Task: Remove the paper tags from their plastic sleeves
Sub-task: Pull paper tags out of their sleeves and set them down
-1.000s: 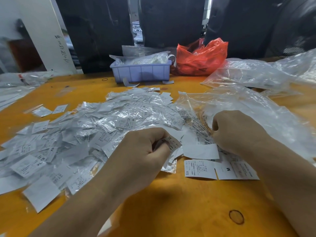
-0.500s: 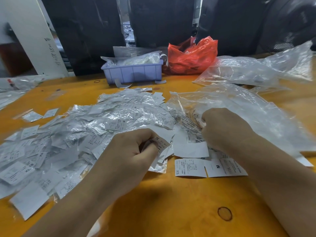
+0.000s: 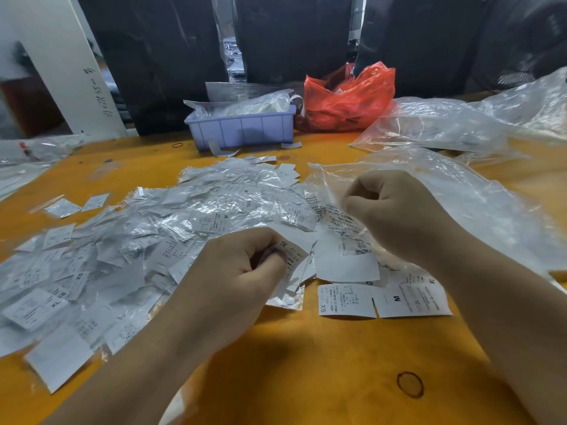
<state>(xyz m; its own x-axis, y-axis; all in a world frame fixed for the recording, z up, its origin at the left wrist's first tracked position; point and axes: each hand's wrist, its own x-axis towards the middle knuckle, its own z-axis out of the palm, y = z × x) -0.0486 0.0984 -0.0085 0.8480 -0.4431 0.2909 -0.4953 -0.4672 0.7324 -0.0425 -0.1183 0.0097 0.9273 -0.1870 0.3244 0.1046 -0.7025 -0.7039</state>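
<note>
Where the orange wooden tabletop (image 3: pixel 306 378) runs off to the left, a broad heap of small white paper tags in crinkly clear plastic sleeves (image 3: pixel 122 240) lies spread flat, its glossy film catching the light so that most print is unreadable. At the heap's near edge the left hand (image 3: pixel 242 280) is curled, thumb and fingers pinching a small printed paper tag (image 3: pixel 291 256); whether a sleeve is still round it cannot be told. Behind stand a lilac ribbed plastic bin (image 3: pixel 242 130) and a crumpled red plastic bag (image 3: pixel 346 99). Bare flat tags (image 3: pixel 383 297) marked XS and M lie between the wrists. The right hand (image 3: pixel 395 213) is closed, gripping a large wrinkled clear plastic bag (image 3: pixel 475 210); its fingertips are hidden.
</note>
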